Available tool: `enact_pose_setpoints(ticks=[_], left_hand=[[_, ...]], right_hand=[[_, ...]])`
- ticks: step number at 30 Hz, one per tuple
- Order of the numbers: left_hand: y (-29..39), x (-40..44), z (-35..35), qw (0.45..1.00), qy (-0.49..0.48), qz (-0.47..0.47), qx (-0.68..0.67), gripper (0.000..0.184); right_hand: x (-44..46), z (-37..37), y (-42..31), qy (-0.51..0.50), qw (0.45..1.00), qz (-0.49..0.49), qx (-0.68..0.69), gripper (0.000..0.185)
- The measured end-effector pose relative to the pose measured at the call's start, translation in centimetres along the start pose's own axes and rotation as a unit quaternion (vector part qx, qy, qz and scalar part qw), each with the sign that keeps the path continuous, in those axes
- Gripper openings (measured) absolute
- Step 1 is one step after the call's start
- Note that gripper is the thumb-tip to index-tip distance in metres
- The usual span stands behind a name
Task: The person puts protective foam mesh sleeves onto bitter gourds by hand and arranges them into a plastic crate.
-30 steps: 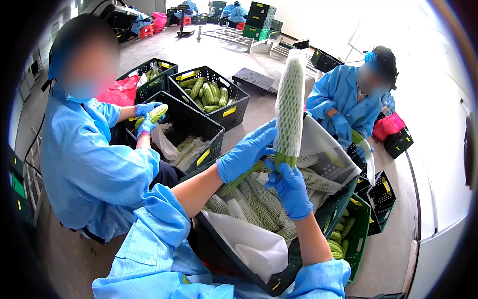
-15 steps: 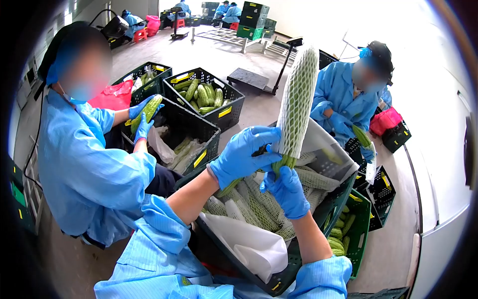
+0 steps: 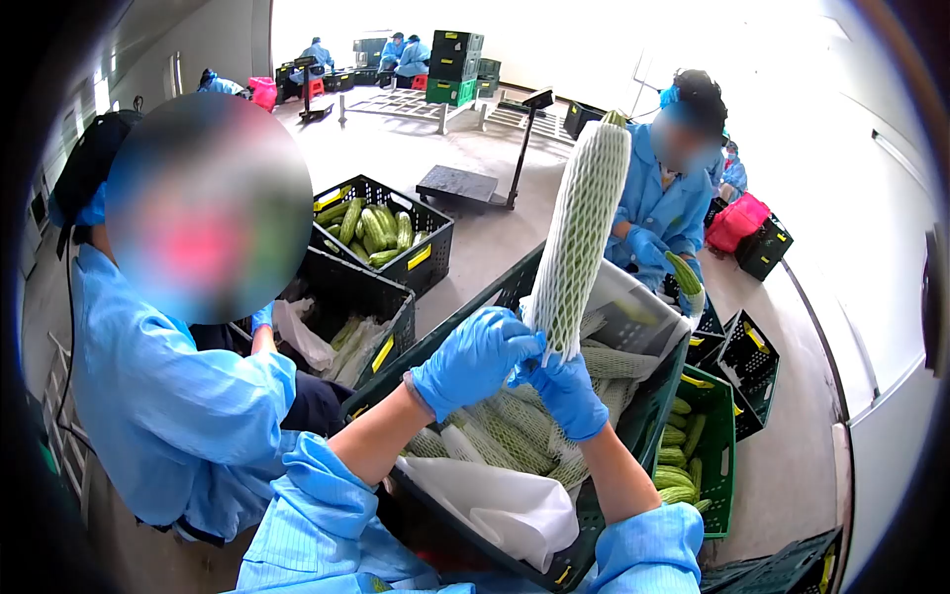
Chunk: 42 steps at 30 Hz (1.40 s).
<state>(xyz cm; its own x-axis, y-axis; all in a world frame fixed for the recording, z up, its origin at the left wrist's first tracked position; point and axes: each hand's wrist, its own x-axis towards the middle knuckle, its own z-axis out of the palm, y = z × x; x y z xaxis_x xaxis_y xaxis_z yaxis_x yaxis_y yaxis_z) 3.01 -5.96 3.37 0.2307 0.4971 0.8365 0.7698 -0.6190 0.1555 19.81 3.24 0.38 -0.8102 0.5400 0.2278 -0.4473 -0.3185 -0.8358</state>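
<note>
In front of me a green zucchini (image 3: 615,118) stands upright, tilted slightly right, inside a white foam net sleeve (image 3: 579,233). Its tip sticks out at the top. My right hand (image 3: 566,396), in a blue glove, is closed around the lower end. My left hand (image 3: 477,358), also gloved, pinches at the sleeve's bottom edge; its fingertips are partly hidden. Below both hands is a dark green crate (image 3: 633,450), in which several netted zucchini (image 3: 503,428) lie beside a white liner (image 3: 510,500).
At left a co-worker (image 3: 188,386) sits by a black crate (image 3: 396,332); another co-worker (image 3: 663,203) at right holds a zucchini (image 3: 683,272). Loose zucchini fill a black crate (image 3: 435,247) and a green crate (image 3: 722,475). A platform scale (image 3: 460,184) stands behind.
The sleeve has come down over the zucchini's lower end, and the tip now pokes out on top. My left hand has moved down to the bottom edge. The view has shifted.
</note>
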Motion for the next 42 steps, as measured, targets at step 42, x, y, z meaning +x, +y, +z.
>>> enact_pose_setpoints(ticks=[42], left_hand=[[-0.5,-0.4,2.5,0.739,0.159,-0.392,-0.524,0.062]], right_hand=[[0.6,1.4,1.3,0.009,0.928,-0.107,-0.357,0.096]])
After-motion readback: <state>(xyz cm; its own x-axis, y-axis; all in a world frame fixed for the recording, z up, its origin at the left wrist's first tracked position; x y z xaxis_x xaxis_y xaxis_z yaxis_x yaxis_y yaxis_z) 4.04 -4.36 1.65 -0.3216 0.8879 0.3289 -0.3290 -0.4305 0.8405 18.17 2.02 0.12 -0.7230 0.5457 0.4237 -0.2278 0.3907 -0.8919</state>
